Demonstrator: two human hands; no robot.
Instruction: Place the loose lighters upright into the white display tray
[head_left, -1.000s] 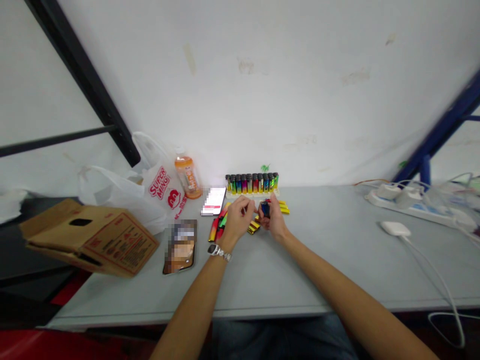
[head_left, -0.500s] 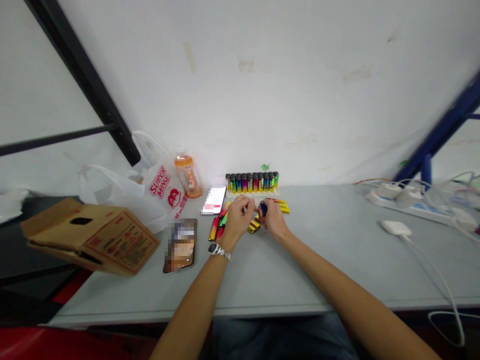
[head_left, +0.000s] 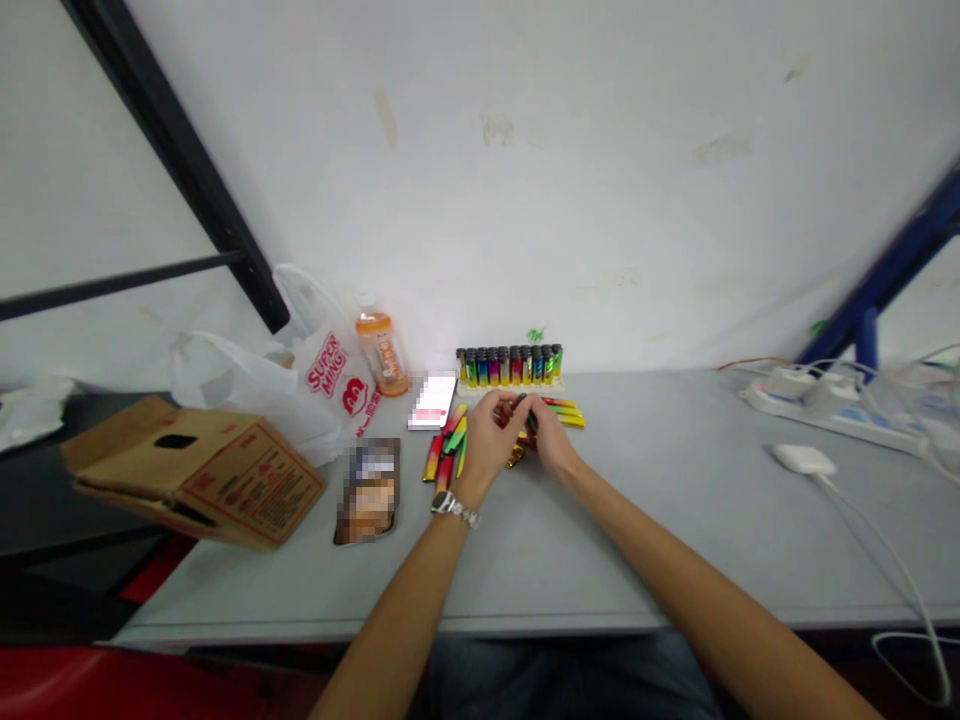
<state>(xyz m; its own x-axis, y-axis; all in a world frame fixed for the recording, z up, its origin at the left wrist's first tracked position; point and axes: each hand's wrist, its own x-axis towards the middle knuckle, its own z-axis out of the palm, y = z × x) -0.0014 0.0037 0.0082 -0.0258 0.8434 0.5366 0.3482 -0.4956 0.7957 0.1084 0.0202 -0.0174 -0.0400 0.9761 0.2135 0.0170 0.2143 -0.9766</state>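
Soft light is evenly brightening my bench (head_left: 675,520) and the wall (head_left: 585,200); a faint shadow is slanting by the blue post (head_left: 892,278); my fingers (head_left: 491,405) are blurring slightly; mosaic blocks are partly masking both phones (head_left: 370,490).

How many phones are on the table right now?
2. The nearer phone lies right of the cardboard box; the farther phone lies left of the standing lighters. The plastic bag could hide more.
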